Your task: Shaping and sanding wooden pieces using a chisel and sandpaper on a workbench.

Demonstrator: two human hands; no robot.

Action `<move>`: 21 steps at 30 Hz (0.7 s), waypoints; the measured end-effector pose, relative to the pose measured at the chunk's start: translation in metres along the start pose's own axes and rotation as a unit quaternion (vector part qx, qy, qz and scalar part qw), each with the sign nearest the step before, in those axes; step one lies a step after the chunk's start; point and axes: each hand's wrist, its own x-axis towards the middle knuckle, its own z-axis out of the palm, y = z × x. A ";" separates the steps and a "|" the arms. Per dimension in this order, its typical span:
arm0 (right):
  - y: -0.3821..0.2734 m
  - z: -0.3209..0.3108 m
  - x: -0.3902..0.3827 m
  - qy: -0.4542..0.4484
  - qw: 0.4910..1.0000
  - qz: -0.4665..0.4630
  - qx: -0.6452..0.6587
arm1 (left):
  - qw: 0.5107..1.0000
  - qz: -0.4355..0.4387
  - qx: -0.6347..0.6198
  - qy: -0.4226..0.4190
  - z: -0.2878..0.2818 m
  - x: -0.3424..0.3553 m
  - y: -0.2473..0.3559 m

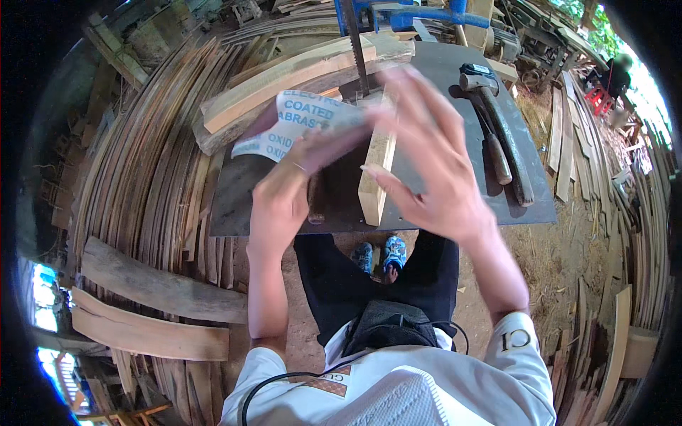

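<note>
The abrasive sheet (302, 113) is gripped in the left hand (280, 202), just left of the wooden block (381, 149); the right hand (440, 170) is blurred, spread and unclosed above the block — whether the wood is touched cannot be told. For even sanding, the sheet should be kept flat and the block steadied. The saw blade (359, 57) is best avoided beyond the block, the table's edge (341, 231) before it — bare tabletop is left on its left, a hammer (509, 138) on its right.
</note>
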 end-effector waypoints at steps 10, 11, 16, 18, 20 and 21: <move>-0.051 0.081 -0.091 0.099 0.922 0.374 0.025 | 0.971 0.121 -0.105 -0.179 0.033 0.047 -0.001; -0.050 0.085 -0.090 0.089 0.923 0.374 0.027 | 0.970 0.123 -0.107 -0.182 0.034 0.049 -0.002; -0.041 0.092 -0.092 0.031 0.930 0.363 0.055 | 0.941 0.081 -0.097 -0.314 0.042 0.071 -0.016; -0.046 0.094 -0.090 0.068 0.919 0.371 0.114 | 0.950 0.016 -0.046 -0.307 0.045 0.087 -0.022; -0.044 0.090 -0.089 0.071 0.920 0.370 0.109 | 0.937 -0.040 -0.051 -0.342 0.046 0.100 -0.015; -0.043 0.088 -0.090 0.078 0.921 0.370 0.098 | 0.926 -0.062 -0.065 -0.366 0.045 0.101 -0.010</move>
